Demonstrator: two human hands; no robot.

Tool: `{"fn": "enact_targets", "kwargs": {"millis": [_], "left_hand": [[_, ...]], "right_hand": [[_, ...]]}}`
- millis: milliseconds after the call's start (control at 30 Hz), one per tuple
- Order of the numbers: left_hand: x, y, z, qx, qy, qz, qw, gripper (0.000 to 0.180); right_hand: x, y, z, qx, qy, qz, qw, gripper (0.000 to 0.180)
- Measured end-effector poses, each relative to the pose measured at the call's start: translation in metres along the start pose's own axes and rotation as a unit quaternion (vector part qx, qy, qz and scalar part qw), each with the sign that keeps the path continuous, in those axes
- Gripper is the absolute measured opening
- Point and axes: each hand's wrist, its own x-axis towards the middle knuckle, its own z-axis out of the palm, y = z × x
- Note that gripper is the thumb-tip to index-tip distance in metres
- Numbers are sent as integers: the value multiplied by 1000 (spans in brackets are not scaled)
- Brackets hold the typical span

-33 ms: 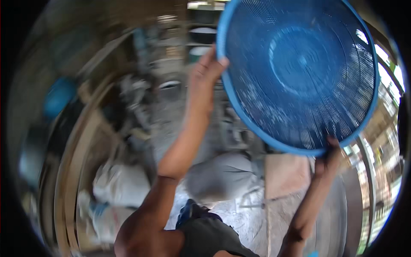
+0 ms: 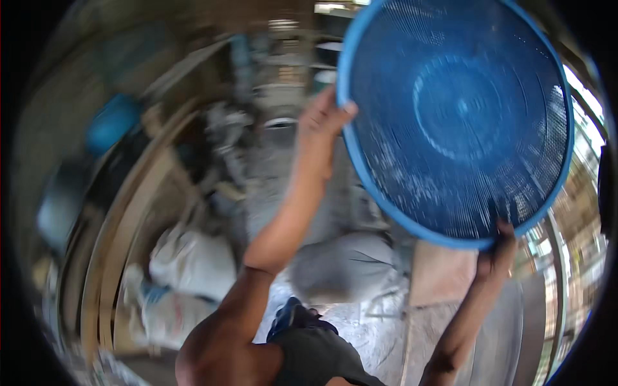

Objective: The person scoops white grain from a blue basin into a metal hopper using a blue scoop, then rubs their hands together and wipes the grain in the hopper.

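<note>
A large round blue mesh basket (image 2: pixel 457 116) is held up high, tilted with its inside toward me. My left hand (image 2: pixel 322 122) grips its left rim, thumb over the edge. At the basket's lower rim, my right hand (image 2: pixel 496 248) holds on from below. Both bare forearms rise from the lower edge of the view. Pale specks cling to the mesh.
Below lie white sacks (image 2: pixel 193 260) and a grey sack (image 2: pixel 347 264) on a dusty floor. Curved wooden planks (image 2: pixel 122 225) run along the left, with a blue drum (image 2: pixel 112 122) beyond them. A wooden board (image 2: pixel 444 273) lies at the right. The view is blurred.
</note>
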Motion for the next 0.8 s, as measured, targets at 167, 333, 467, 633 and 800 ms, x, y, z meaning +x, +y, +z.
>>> {"fn": "enact_targets", "kwargs": {"millis": [167,333,467,633,800], "left_hand": [[-129,54,-123,21,260,-24,965,46],[-254,110,-193,44,488,19,872,42],[-285,135,-225,95,555,112,819,42],[-233,207,-265,120,596,217,764,43],[-109,292,-336,366,472,442,669,49]], "right_hand": [[-58,103,46,-161,-9,69,984,53],[-111,206,60,-217,-201,159,942,60],[-155,264,47,-117,-203,301,924,69],[-202,326,12,-271,-225,332,875,68],[-225,383,-1,-322,-223,350,851,64]]}}
